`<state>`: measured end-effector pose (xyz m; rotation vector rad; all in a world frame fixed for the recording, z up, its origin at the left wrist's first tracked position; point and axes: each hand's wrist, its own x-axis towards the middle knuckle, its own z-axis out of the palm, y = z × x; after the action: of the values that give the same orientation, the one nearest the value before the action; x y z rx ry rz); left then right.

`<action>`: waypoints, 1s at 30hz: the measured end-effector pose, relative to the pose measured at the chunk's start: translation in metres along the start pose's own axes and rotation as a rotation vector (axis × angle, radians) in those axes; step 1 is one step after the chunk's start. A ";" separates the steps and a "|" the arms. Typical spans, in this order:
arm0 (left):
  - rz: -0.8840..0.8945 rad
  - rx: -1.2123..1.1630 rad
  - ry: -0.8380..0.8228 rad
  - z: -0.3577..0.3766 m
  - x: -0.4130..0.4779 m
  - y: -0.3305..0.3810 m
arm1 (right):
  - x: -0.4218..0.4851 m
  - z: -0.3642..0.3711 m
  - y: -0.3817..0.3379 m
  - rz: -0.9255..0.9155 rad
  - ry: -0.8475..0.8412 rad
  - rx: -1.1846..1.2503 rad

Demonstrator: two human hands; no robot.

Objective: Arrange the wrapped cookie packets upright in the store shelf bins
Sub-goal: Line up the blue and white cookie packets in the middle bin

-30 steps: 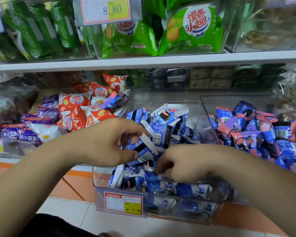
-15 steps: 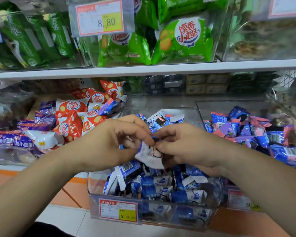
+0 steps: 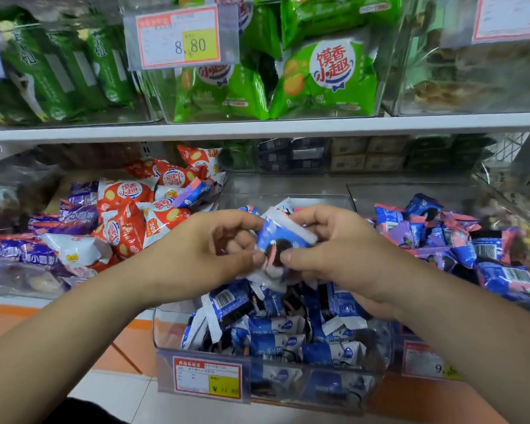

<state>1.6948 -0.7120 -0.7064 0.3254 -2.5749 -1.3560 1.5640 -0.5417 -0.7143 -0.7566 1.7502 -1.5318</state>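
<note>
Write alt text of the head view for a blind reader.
The left hand and right hand pinch one blue cookie packet above a clear bin of similar packets. Red snack bags lie left of it, green bags on the shelf above.

lower shelf (image 3: 276, 182): three clear bins side by side. centre bin (image 3: 166, 328) holds blue packets (image 3: 276, 341), right bin (image 3: 410, 191) blue-pink packets (image 3: 426, 234), left bin (image 3: 13, 283) red packets (image 3: 126, 228). upper shelf (image 3: 257, 129): clear bin (image 3: 159, 96) of green packets (image 3: 328, 81).

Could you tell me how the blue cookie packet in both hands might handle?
Probably light: the left hand and right hand pinch the blue cookie packet with fingertips alone. Its glossy film looks slippery; its crimped ends likely flop.
</note>
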 end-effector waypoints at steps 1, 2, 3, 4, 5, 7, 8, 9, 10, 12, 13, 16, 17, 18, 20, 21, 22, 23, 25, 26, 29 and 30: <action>-0.011 -0.056 0.018 0.001 0.001 0.000 | 0.000 0.000 0.000 -0.019 -0.005 0.009; -0.021 -0.119 0.036 0.002 0.001 0.001 | 0.000 0.001 0.000 -0.034 -0.005 0.008; -0.032 -0.170 0.049 0.002 0.002 0.001 | 0.001 0.002 0.001 -0.051 0.006 -0.006; -0.048 -0.164 0.056 0.003 0.003 0.000 | 0.002 0.002 0.002 -0.074 0.033 -0.054; -0.047 -0.039 0.060 0.004 0.003 -0.002 | 0.004 0.000 0.004 -0.110 0.076 -0.175; 0.012 0.395 -0.015 0.003 0.002 -0.009 | 0.007 -0.004 0.004 -0.196 0.108 -0.579; 0.043 0.527 -0.102 0.004 0.001 -0.009 | 0.007 -0.005 0.003 -0.211 0.065 -0.752; 0.062 0.574 -0.222 0.005 0.000 -0.010 | 0.008 -0.005 0.003 -0.202 0.006 -0.874; 0.031 0.565 -0.347 0.008 0.000 -0.013 | 0.008 -0.003 0.004 -0.176 -0.051 -0.951; -0.049 0.549 -0.503 0.017 -0.001 -0.025 | 0.010 0.001 0.006 -0.130 -0.124 -1.066; -0.067 0.562 -0.507 0.023 0.000 -0.034 | 0.010 0.003 0.007 -0.117 -0.141 -1.109; -0.117 0.465 -0.453 0.029 -0.003 -0.056 | 0.014 0.004 0.006 -0.088 -0.159 -1.123; -0.165 0.391 -0.443 0.026 -0.007 -0.059 | 0.015 0.004 0.006 -0.075 -0.164 -1.117; -0.200 0.367 -0.442 0.023 -0.005 -0.067 | 0.016 0.005 0.006 -0.076 -0.166 -1.115; -0.244 0.405 -0.513 0.026 0.006 -0.067 | 0.019 0.008 0.007 -0.079 -0.184 -1.108; -0.270 0.447 -0.611 0.034 0.014 -0.066 | 0.021 0.010 0.009 -0.070 -0.210 -1.102; -0.173 0.437 -0.747 0.036 0.007 -0.075 | 0.023 0.012 0.010 -0.059 -0.245 -1.103; -0.084 0.444 -0.792 0.041 0.001 -0.081 | 0.025 0.014 0.012 -0.050 -0.287 -1.111; -0.192 0.415 -0.747 0.036 -0.003 -0.065 | 0.028 0.017 0.014 -0.045 -0.357 -1.144; -0.200 0.325 -0.593 0.026 0.000 -0.053 | 0.030 0.017 0.015 -0.050 -0.379 -1.166; -0.042 0.279 -0.283 -0.004 -0.008 -0.018 | 0.031 0.014 0.016 -0.042 -0.407 -1.232; 0.024 0.345 -0.210 -0.006 -0.006 -0.017 | 0.030 0.013 0.016 -0.033 -0.411 -1.246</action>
<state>1.7034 -0.7244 -0.7174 0.2144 -2.9779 -0.9791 1.5564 -0.5711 -0.7350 -1.5225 2.2233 -0.0735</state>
